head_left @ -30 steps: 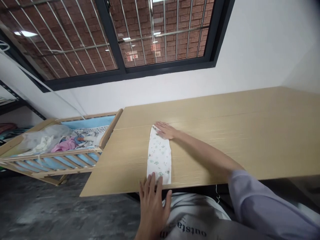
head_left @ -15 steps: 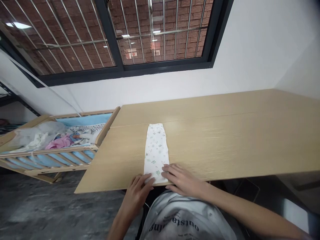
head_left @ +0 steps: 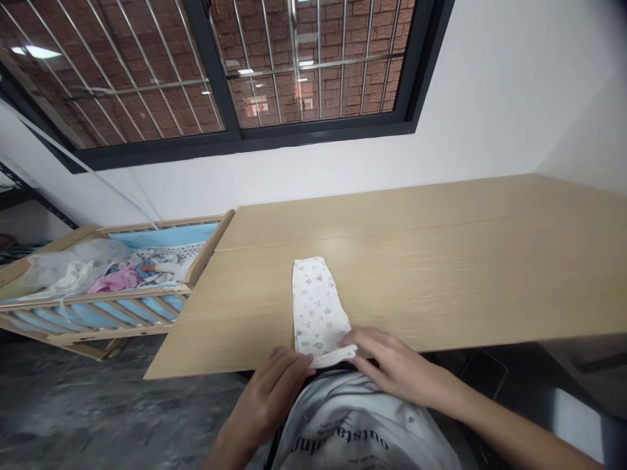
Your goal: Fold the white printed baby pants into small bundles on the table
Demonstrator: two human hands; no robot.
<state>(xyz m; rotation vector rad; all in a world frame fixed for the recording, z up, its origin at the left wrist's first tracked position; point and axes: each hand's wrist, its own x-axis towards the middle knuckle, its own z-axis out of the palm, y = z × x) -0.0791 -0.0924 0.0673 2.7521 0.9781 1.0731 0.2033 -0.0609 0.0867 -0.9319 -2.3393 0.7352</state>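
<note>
Right hand point(head_left: 392, 369) is closed: through the head camera I read a pinch grip, with thumb and fingers on the near right corner of the printed cloth point(head_left: 318, 307). Left hand point(head_left: 274, 391) is at the near left corner, its fingertips bent and closed on the same edge; I cannot see the full contact of the thumb there. Between both hands, the near edge of the cloth turns up into a narrow, plain white band. The remainder of the cloth lies flat on the bench point(head_left: 441, 274), toward its left end and close to its front edge; the narrower end points away from me, and small grey and green motifs cover the white fabric. Directly below the hands I note a grey shirt point(head_left: 367, 418) with dark lettering, inverted in my view. To the left of the bench stands a wooden crib point(head_left: 210, 251) with a blue liner point(head_left: 191, 234); it contains a pink cloth point(head_left: 117, 279) and a translucent bag point(head_left: 98, 251). Behind the bench, a white wall point(head_left: 490, 85) carries a dark window frame point(head_left: 318, 134), with metal bars point(head_left: 333, 64) and brickwork point(head_left: 356, 32) visible beyond it.
</note>
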